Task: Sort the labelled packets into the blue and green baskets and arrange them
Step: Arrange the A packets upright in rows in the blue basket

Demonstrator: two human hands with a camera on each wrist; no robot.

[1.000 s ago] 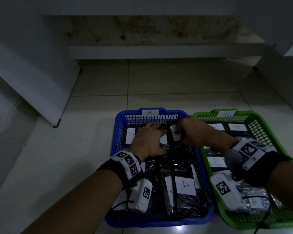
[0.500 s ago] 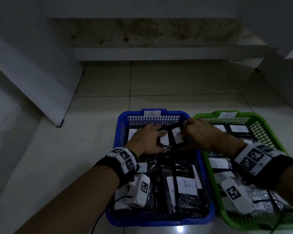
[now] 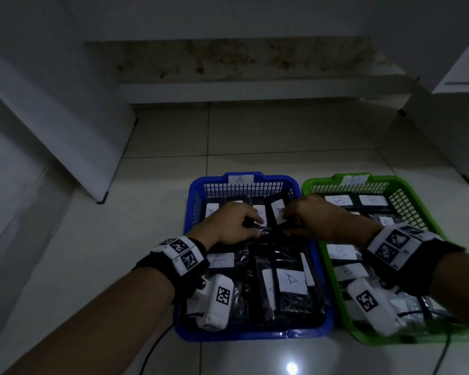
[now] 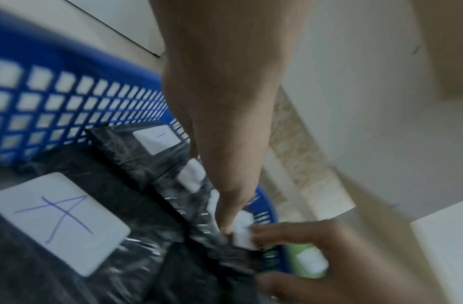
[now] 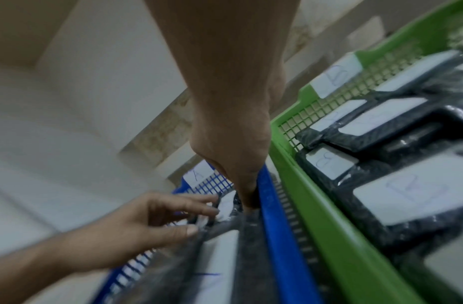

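The blue basket (image 3: pixel 244 334), tagged A, holds several black packets with white A labels. The green basket (image 3: pixel 322 181) to its right, tagged B, holds several B packets. My right hand (image 3: pixel 314 215) pinches one A packet (image 3: pixel 278 212), which is tipped up at the blue basket's back right corner. Beside it, my left hand (image 3: pixel 233 226) rests with straight fingers on the back row of packets. In the right wrist view the left hand (image 5: pixel 147 222) has its fingers spread, touching the packet (image 5: pixel 226 207) beside the blue wall (image 5: pixel 277 226). The left wrist view is blurred.
Both baskets stand side by side on a pale tiled floor. A white panel (image 3: pixel 65 117) leans at the left. A low ledge (image 3: pixel 255 90) runs across the back and a white cabinet (image 3: pixel 458 77) stands at the right. A cable (image 3: pixel 152 347) trails under my left arm.
My right hand has tipped the A packet more upright at the back right of the blue basket. My left hand's fingers have drawn slightly back toward me.
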